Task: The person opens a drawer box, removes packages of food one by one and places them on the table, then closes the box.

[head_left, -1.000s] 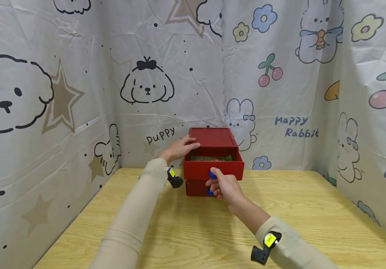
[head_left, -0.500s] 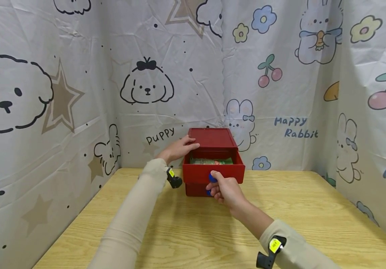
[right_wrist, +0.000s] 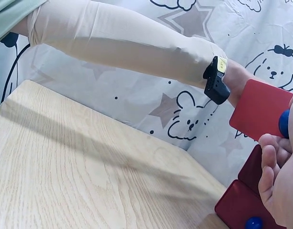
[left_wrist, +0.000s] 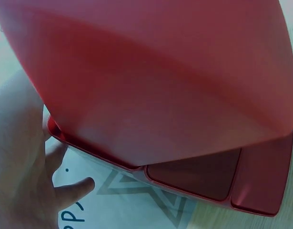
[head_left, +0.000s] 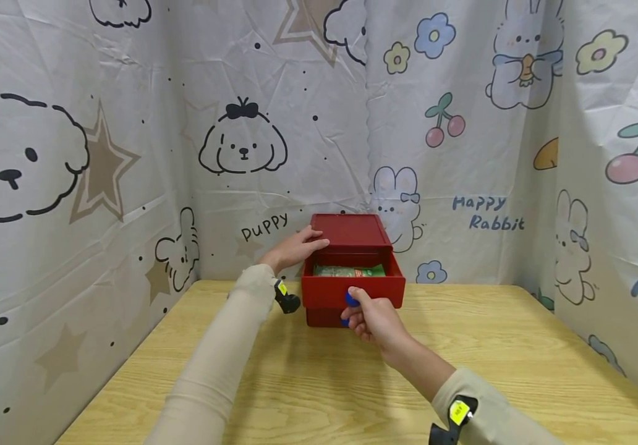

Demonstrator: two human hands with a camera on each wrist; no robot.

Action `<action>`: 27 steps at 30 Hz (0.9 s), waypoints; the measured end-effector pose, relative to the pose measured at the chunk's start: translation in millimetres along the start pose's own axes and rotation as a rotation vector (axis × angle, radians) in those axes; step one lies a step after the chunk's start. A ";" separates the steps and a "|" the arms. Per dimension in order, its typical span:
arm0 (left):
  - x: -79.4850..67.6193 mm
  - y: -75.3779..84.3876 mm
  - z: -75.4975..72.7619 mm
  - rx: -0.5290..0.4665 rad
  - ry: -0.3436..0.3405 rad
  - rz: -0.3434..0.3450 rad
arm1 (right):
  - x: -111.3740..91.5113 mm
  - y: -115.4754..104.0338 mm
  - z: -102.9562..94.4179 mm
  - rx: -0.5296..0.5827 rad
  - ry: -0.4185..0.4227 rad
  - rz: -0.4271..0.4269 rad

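A small red two-drawer cabinet (head_left: 349, 230) stands at the back of the table. Its upper drawer (head_left: 319, 292) is pulled out, and a green-and-clear packet (head_left: 347, 271) lies inside. My right hand (head_left: 379, 320) pinches the blue knob (head_left: 351, 300) of that drawer between thumb and curled fingers. Across the cabinet's top left edge rests my left hand (head_left: 293, 248), its fingers extended. The lower drawer (head_left: 324, 317) is closed; its own blue knob (right_wrist: 254, 223) shows in the right wrist view. In the left wrist view the drawer's red side (left_wrist: 160, 90) fills most of the picture.
The wood-grain table (head_left: 274, 383) extends in front of the cabinet and to both sides. A printed curtain (head_left: 241, 204) with puppies and rabbits hangs close behind it and along the left and right.
The upper drawer has slid further out toward me with my right hand on its knob, showing more of the packet. My left hand has stayed on the cabinet.
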State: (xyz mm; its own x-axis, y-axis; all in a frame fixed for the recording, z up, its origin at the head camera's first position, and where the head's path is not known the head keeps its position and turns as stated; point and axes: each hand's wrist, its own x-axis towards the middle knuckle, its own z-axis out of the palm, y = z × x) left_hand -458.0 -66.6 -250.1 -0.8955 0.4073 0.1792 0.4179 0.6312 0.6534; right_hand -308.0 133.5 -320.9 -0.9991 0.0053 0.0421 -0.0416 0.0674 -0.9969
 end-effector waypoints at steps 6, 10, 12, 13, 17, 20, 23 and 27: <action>1.6 -1.9 0.1 -0.006 -0.005 0.005 | -2.7 0.2 -0.5 -0.003 -0.009 -0.001; 1.9 -0.7 -0.3 0.006 0.001 0.016 | -3.7 0.3 -1.8 0.006 -0.016 -0.006; 1.8 -0.3 -0.3 0.010 0.003 0.018 | -5.0 0.4 -2.3 0.003 -0.019 -0.006; 1.9 -0.5 -0.3 0.009 0.002 0.019 | -6.0 0.3 -2.4 0.001 -0.019 -0.007; 1.0 -0.8 -0.8 -0.003 -0.008 0.007 | -8.7 0.8 -3.4 -0.004 -0.030 -0.002; 0.5 -0.4 -1.3 -0.014 -0.011 0.008 | -9.6 1.3 -4.4 -0.007 -0.038 0.006; 0.8 0.0 -1.4 -0.012 -0.008 0.014 | -10.5 1.2 -5.1 -0.011 -0.041 0.019; 1.4 0.4 -1.2 -0.005 -0.004 0.017 | -12.4 1.0 -5.9 -0.009 -0.049 0.024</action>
State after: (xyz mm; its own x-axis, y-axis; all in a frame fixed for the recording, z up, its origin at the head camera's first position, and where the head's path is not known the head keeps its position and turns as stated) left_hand -459.3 -66.6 -248.7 -0.8876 0.4206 0.1879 0.4325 0.6205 0.6542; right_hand -295.5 139.3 -322.0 -0.9990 -0.0419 0.0141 -0.0174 0.0770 -0.9969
